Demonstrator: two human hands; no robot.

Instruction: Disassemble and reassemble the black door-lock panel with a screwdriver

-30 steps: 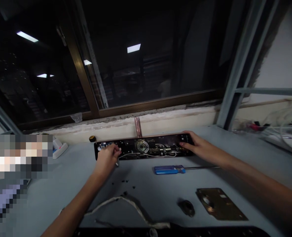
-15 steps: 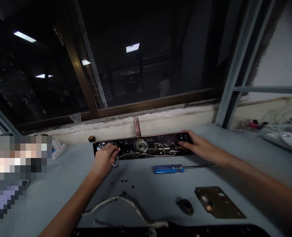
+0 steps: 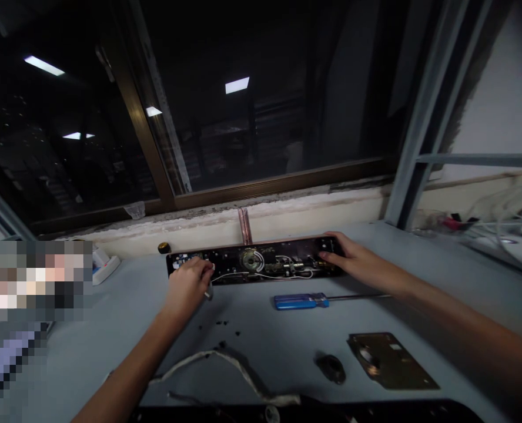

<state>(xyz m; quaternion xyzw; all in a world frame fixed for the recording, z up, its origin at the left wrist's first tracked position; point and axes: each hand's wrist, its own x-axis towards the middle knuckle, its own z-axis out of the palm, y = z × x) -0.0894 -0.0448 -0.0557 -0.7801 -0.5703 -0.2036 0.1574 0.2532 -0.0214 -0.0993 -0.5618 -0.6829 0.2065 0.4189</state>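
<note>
While right fingers (image 3: 330, 258) clasp it, the black panel (image 3: 232, 263) extends leftward.

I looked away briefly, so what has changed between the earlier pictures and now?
The small grey piece below the left hand, a curved loop half a second ago, now shows as a short stub. The view shifted slightly right. Nothing was visibly grasped or released; the right hand stays on the black panel, the blue screwdriver lies unmoved.

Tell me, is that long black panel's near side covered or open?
Open: the black panel shows its round metal part and white wire uncovered.
</note>
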